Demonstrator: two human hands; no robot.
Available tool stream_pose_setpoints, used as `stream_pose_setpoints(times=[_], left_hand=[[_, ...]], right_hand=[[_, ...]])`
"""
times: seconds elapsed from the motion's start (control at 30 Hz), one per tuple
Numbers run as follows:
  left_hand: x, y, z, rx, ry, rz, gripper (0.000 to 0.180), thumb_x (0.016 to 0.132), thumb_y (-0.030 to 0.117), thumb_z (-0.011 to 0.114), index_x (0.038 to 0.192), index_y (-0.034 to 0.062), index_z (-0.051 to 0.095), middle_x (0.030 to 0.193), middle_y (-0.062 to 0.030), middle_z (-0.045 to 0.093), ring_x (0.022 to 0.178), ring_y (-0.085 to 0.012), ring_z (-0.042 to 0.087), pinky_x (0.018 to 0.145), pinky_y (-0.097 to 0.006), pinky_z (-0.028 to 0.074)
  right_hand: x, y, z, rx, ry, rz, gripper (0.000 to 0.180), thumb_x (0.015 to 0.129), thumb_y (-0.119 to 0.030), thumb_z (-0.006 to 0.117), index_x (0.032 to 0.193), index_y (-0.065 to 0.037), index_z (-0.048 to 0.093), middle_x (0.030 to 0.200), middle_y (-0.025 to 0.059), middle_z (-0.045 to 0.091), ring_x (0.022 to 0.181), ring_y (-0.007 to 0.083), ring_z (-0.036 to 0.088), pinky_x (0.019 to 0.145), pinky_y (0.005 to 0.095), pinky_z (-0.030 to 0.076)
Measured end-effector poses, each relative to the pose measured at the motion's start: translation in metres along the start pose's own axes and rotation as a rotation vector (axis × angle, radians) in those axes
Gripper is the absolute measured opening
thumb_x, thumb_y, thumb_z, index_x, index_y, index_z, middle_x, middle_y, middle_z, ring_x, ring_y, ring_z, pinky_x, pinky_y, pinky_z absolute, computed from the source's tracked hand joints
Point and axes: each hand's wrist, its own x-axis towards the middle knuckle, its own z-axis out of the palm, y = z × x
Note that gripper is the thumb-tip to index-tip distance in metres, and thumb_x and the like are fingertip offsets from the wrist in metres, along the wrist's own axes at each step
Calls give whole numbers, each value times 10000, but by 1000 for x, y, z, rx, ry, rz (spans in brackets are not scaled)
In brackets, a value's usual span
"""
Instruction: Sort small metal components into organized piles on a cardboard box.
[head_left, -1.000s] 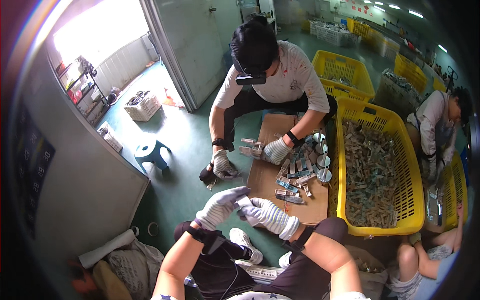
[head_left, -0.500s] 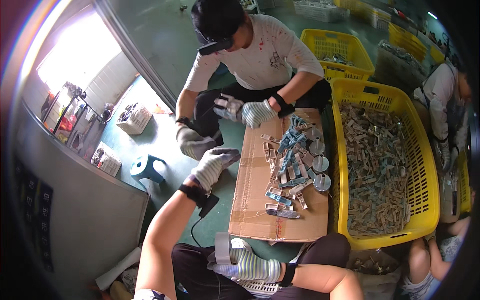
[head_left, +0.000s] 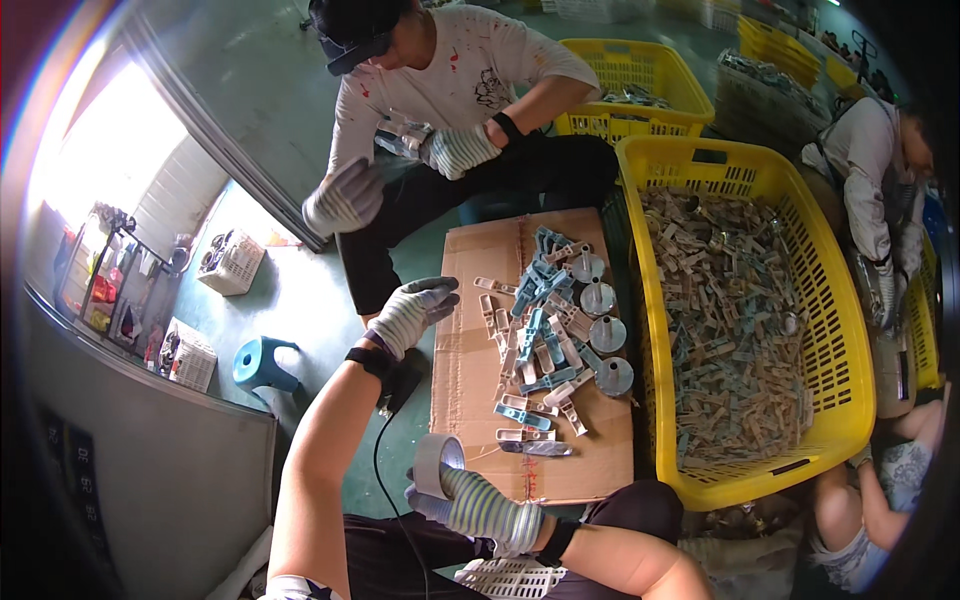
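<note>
My right hand (head_left: 485, 508), in a striped knit glove, holds a grey roll of tape (head_left: 428, 466) at the near left corner of a cardboard sheet (head_left: 470, 355). My left hand (head_left: 405, 318), gloved alike, hovers by the sheet's left edge, its fingers bent together; what is in them, if anything, is too small to make out. Blue and beige clothes pegs (head_left: 540, 352) lie heaped on the cardboard. Along the heap's right side stand several round, shiny, see-through discs (head_left: 607, 334). A dark, flat piece (head_left: 537, 449) lies beside the nearest pegs.
A yellow crate (head_left: 660, 400) full of pegs stands close on the right, another yellow crate (head_left: 635, 122) behind it. Opposite me a person (head_left: 460, 80) holds a small bundle of pegs (head_left: 402, 138). A blue stool (head_left: 264, 364) is at the left. A cable (head_left: 380, 470) hangs from my left wrist.
The view has shifted to the right. My right hand has raised the tape roll to the cardboard's near corner. The facing person's free hand has drawn away from my left hand.
</note>
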Motion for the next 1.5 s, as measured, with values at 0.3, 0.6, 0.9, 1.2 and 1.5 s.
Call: stream_pose_setpoints(times=[0.3,0.6,0.9,1.2,1.5], left_hand=[[15,-7,-6,-83,-4,26,282,821,38,671,1094,-14,627,1096,-123,648,1000,-269,627,961,-384,496],[4,-3,9,-111,-28,26,279,842,126,689,1092,19,624,1064,-100,658,923,-236,657,912,-394,519],[-45,13,26,-173,-217,101,294,876,167,663,1133,32,615,1112,-110,649,1002,-241,642,922,-392,508],[-142,51,62,390,-316,161,271,819,138,725,1079,70,687,1439,-112,405,1361,-191,314,1083,-353,294],[-145,46,49,276,-278,182,288,821,73,708,1106,53,666,1424,-113,424,1305,-179,403,1048,-322,365]], right_hand=[[15,20,-8,-216,28,-60,345,847,-233,654,1095,-2,592,1006,177,665,957,319,641,828,374,495],[12,14,-14,-505,63,-113,399,828,-288,639,1087,9,582,963,219,658,922,378,633,819,410,497],[3,32,-15,-930,19,-259,276,802,-237,624,973,-25,580,799,152,637,771,334,639,712,405,507],[-2,33,-13,-1133,-245,-179,291,850,-266,562,993,-12,553,804,214,638,758,364,644,724,442,503],[-2,22,-6,-1060,-243,-4,392,861,-320,546,1068,13,567,885,248,649,840,411,634,824,464,480]])
